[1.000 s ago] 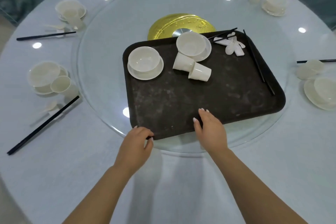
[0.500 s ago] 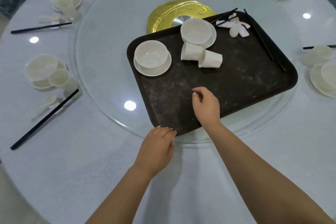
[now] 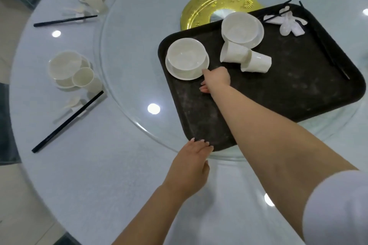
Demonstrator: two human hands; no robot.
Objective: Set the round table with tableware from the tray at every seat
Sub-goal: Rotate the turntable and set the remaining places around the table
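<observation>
Reaching to ten o'clock, the right hand touches the saucer rim, grip unclear; left hand lies flat, fingers open, at the tray corner.

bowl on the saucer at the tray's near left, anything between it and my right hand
Nothing visible. The right hand is already at the rim of the saucer under the bowl; the tipped cups lie off to the right.

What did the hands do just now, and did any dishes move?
The right hand left the tray's near edge and reached forward to the rim of the near bowl and saucer; no firm grip shows. The left hand stayed at the tray corner. Cups, spoons and chopsticks kept their places on it.
</observation>
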